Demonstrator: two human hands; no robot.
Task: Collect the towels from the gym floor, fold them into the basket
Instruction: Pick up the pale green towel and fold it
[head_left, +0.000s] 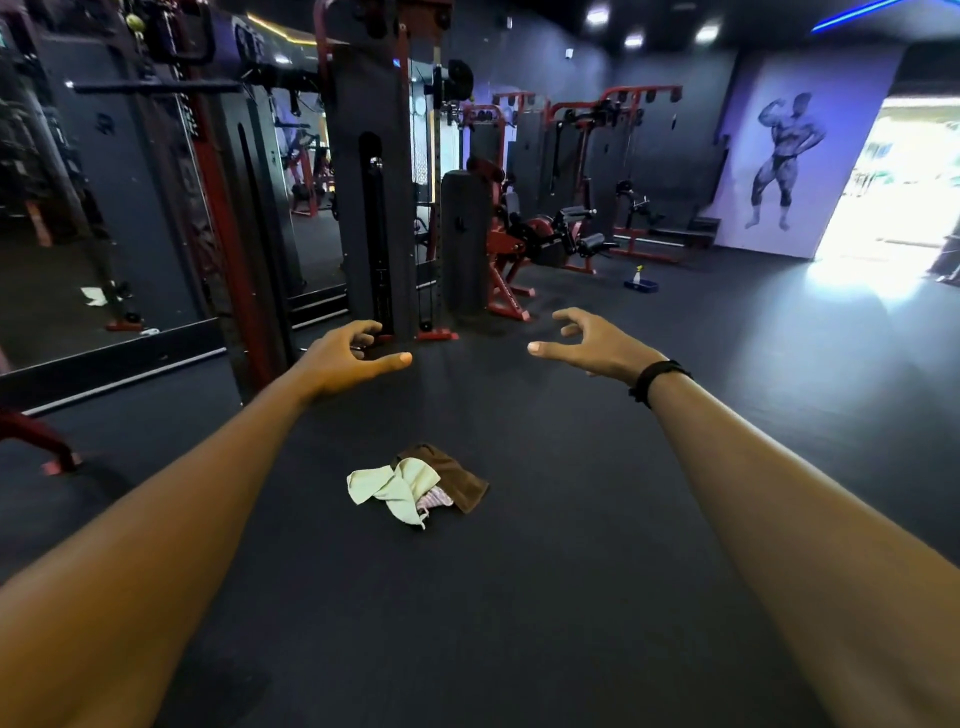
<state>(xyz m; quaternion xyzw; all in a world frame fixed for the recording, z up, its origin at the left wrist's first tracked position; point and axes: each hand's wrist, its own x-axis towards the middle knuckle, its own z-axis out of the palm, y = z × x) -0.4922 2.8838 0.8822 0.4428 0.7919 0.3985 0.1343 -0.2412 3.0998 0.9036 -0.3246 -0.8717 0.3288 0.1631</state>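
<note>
Both arms outstretched; left hand (347, 358), right hand (589, 345) loosely curled, holding nothing.

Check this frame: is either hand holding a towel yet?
No. The left hand and right hand are held out empty, and the towels lie heaped on the floor.

The single head-worn wide-angle view looks forward and down from standing height across the dark rubber gym floor (519, 597). Both bare forearms reach out from the bottom corners, and the red-and-black cable machine (374, 182) stands beyond the hands.
</note>
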